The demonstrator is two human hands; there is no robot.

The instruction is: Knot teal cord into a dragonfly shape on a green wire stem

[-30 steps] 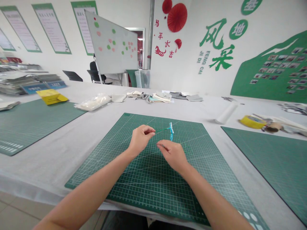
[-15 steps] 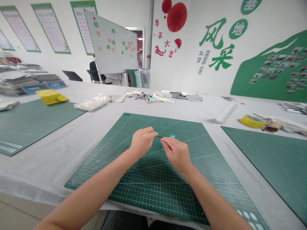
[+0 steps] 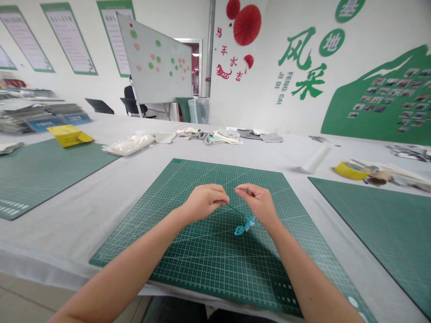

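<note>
Blue ornament [image 3: 239, 230], looped at one end, white-dotted, on thin green stem [image 3: 237, 209]

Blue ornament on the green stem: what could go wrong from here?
The left hand pinches the thin green stem; if that grip slips, the blue ornament could drop onto the green cutting mat below. The ornament's white-edged end also shows close to the right hand in this view, so it might snag if that hand moves.
</note>
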